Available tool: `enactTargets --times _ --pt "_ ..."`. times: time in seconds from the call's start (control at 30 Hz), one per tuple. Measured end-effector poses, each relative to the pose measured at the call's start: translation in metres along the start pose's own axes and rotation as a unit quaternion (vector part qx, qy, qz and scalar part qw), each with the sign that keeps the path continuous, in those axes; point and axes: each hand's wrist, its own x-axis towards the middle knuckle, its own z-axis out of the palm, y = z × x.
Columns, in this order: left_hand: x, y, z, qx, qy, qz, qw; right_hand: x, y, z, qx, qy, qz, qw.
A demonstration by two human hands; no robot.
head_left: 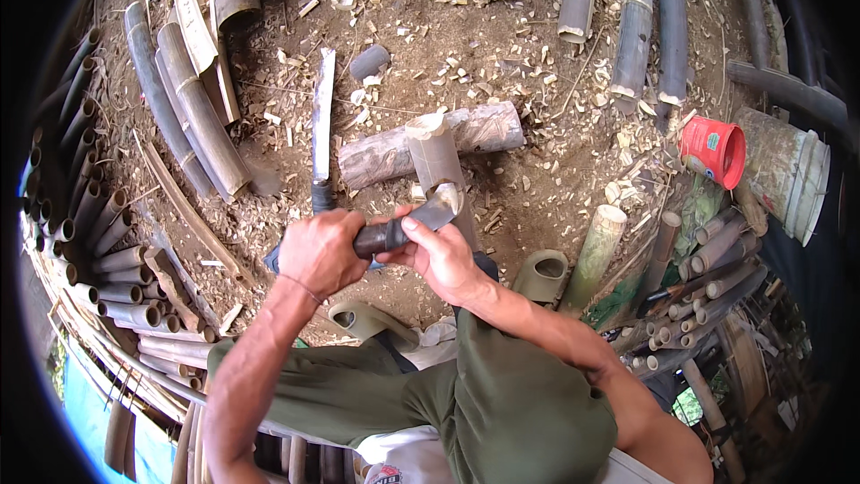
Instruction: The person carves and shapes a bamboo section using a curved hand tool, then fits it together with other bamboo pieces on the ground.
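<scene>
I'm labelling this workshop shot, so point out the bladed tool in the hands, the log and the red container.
Bladed tool point(381, 238): head view, on its dark handle.
Log point(378, 158): head view, on its left half.
Red container point(700, 147): head view, on its outer wall.

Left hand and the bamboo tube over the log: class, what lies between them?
Between the left hand and the bamboo tube, the head view shows the knife and the right hand.

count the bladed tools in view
2: a knife in the left hand and right hand, and a machete on the ground beyond them. Others may be hidden among the bamboo at right.
</scene>
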Motion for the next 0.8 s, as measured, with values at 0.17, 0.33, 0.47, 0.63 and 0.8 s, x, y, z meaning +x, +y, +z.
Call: enactTargets --times 0.17,0.33,0.47,0.63,0.8 --pt "0.067 0.066 -0.081 0.22 -0.12 0.074 0.965 -0.001 -0.029 -0.007 0.271 -0.046 0.017 0.961" --pt "0.107 0.109 -0.101 0.29 -0.158 0.152 0.931 -0.004 -0.039 -0.019 0.396 -0.138 0.045 0.907" --pt "0.074 0.081 -0.092 0.274 -0.182 0.132 0.935 -0.005 -0.021 -0.024 0.331 -0.112 0.074 0.934" --pt "0.036 0.004 -0.047 0.03 -0.255 0.058 0.965 -0.025 -0.026 -0.006 0.114 0.007 0.188 0.975" --pt "-0.025 0.011 0.053 -0.205 -0.136 -0.085 0.966 -0.031 -0.021 -0.013 -0.197 0.127 0.149 0.961"
